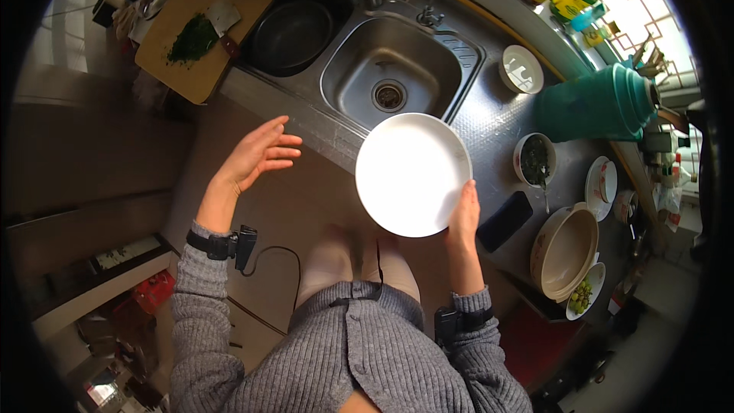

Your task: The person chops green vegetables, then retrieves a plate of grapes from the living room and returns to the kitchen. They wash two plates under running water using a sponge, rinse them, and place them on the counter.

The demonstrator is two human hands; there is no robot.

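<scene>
A round white plate or shallow bowl [414, 175] is held at its right rim by my right hand [464, 215], with the thumb on the edge and the other fingers hidden beneath. It is over the front edge of the steel sink [390, 69], and its inside looks bright and washed out. My left hand [258, 154] is in the air to the left, fingers apart, holding nothing. Further up on that side, a cleaver [222, 16] and chopped greens [192, 40] lie on a wooden cutting board [166, 71].
A dark basin [295, 34] stands left of the sink. Along the right counter are a white bowl [520, 69], a green thermos [596, 103], a bowl of greens with a spoon [535, 159], a dark phone-like slab [506, 221], a large beige pot [565, 252] and a plate of grapes [585, 296].
</scene>
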